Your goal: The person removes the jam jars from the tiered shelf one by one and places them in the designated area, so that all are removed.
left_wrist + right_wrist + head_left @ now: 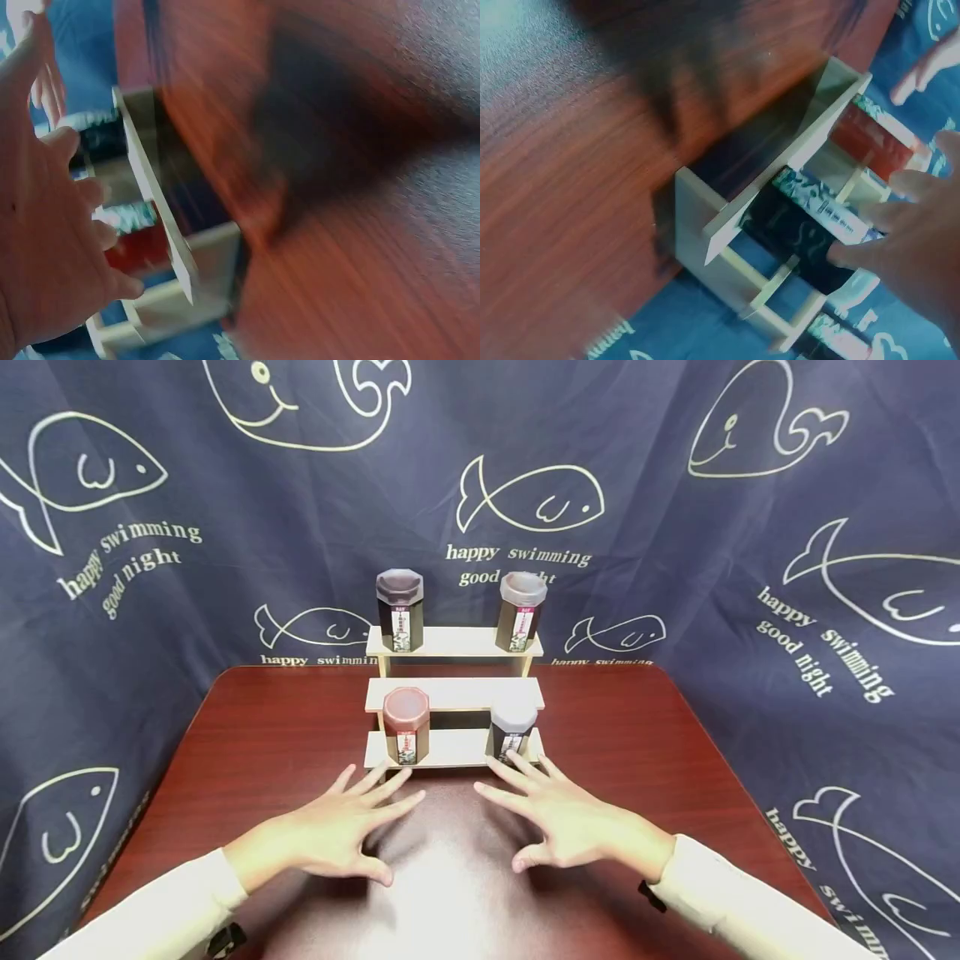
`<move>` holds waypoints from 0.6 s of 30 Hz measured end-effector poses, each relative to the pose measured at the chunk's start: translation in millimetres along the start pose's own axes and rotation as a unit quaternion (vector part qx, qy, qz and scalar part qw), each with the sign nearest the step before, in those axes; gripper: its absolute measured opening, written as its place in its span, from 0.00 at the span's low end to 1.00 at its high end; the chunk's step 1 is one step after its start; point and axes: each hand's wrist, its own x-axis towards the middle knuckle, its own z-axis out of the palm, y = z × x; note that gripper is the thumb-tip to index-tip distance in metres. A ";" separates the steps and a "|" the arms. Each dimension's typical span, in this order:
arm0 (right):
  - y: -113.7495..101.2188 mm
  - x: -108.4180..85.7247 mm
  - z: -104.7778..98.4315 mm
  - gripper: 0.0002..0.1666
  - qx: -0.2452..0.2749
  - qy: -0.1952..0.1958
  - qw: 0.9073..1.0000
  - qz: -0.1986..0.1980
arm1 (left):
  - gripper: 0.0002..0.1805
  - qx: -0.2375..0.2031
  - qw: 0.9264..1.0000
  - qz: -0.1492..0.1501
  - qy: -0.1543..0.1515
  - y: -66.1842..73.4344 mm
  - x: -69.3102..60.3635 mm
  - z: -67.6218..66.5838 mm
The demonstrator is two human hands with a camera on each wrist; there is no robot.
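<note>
Both hands hover over the table in front of a small three-step wooden rack (453, 693). My left hand (345, 831) has its fingers spread and holds nothing; nearest to it is a jar with a reddish lid (407, 727) on the bottom step. My right hand (573, 818), also spread and holding nothing, is just in front of a dark jar with a whitish lid (513, 727). On the top step stand a jar with a dark purple lid (401, 610) at left and a jar with a pale pinkish lid (521, 610) at right. Whether any fingertip touches a jar, I cannot tell.
The reddish-brown table (285, 743) has rounded far corners and a bright glare near its front. A dark blue curtain (637, 510) with fish drawings and lettering hangs behind and at both sides. The rack's middle step (457, 692) holds no jar.
</note>
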 end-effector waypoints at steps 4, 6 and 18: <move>7.8 -3.1 -5.2 0.45 0.034 0.093 0.995 -0.016 | 0.52 -0.034 0.998 -0.060 0.007 -21.7 -14.7 6.4; 12.4 -4.6 -6.1 0.40 0.049 0.143 0.988 -0.010 | 0.49 -0.042 0.995 -0.090 0.020 -33.7 -23.6 9.3; 58.4 -13.4 5.7 0.35 0.308 0.373 0.861 0.156 | 0.45 -0.220 0.954 -0.185 0.091 -98.9 -7.9 26.8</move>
